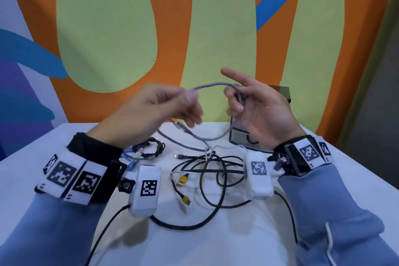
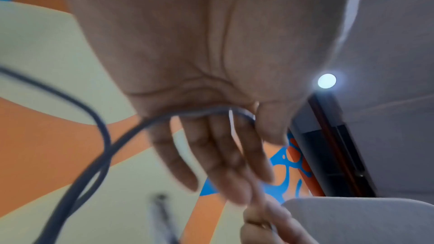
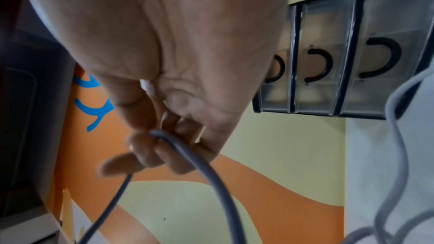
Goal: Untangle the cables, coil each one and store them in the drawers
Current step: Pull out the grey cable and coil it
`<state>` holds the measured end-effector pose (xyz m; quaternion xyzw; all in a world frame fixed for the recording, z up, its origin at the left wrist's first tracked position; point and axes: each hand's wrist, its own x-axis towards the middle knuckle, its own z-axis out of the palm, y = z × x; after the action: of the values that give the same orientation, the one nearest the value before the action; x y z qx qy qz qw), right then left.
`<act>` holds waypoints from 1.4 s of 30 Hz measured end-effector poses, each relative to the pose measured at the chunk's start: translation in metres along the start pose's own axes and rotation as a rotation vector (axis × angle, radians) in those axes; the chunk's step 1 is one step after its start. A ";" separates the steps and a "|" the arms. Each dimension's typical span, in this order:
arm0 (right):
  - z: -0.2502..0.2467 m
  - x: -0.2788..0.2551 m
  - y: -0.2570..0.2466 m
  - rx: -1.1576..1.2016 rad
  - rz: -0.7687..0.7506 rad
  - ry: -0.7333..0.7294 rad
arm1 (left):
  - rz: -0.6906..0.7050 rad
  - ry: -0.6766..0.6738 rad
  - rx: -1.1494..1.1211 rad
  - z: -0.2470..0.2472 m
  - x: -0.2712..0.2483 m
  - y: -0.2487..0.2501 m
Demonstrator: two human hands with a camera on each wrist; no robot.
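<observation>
Both hands are raised above the white table with a grey cable arching between them. My left hand pinches it between thumb and fingers; in the left wrist view the cable crosses the base of the fingers under the thumb. My right hand has its lower fingers curled round the cable, index finger pointing up. The cable's lower run hangs down into a loop toward the table. A small drawer unit with clear fronts stands behind the right hand, its drawers shut.
A tangle of black cables with yellow-tipped plugs lies in the table's middle. A coiled black cable and a blue cable sit to the left. A thin white cable runs near the drawers. A painted wall stands behind.
</observation>
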<state>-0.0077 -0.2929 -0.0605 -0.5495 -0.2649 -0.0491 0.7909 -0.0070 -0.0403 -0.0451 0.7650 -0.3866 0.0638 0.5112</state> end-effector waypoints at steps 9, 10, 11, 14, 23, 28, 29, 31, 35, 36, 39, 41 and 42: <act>0.021 -0.005 0.005 -0.094 0.251 -0.200 | 0.316 0.339 0.075 0.010 0.005 -0.003; 0.021 -0.006 0.005 -0.076 0.264 -0.204 | 0.314 0.309 0.100 0.011 0.004 -0.003; 0.020 -0.007 0.005 -0.047 0.280 -0.214 | 0.315 0.280 0.136 0.012 0.003 -0.003; 0.025 -0.009 0.004 0.033 0.300 -0.228 | 0.325 0.287 0.176 0.014 0.003 -0.004; 0.021 0.004 0.008 0.117 0.078 0.087 | 0.026 0.282 -0.110 0.003 0.013 -0.028; 0.021 0.003 0.003 0.172 0.095 0.060 | 0.015 0.405 -0.229 0.014 0.016 -0.028; 0.022 0.001 0.001 0.177 0.111 0.065 | 0.031 0.428 -0.215 0.015 0.016 -0.029; 0.023 -0.001 0.000 0.209 0.146 0.048 | 0.065 0.473 -0.142 0.016 0.017 -0.033; 0.024 -0.004 0.001 0.167 0.182 -0.033 | 0.086 0.554 -0.044 0.013 0.018 -0.042; 0.025 -0.004 0.001 0.139 0.185 -0.043 | 0.091 0.568 -0.008 0.012 0.018 -0.044; 0.025 -0.003 0.001 0.102 0.173 -0.040 | 0.060 0.592 0.198 0.010 0.017 -0.048; 0.025 -0.003 0.001 0.089 0.145 -0.030 | 0.000 0.489 0.358 0.013 0.017 -0.048; 0.025 -0.002 0.001 0.082 0.120 -0.022 | -0.032 0.389 0.428 0.016 0.017 -0.047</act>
<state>-0.0182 -0.2709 -0.0562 -0.5322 -0.2420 0.0153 0.8112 0.0305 -0.0547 -0.0786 0.8348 -0.2467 0.2814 0.4038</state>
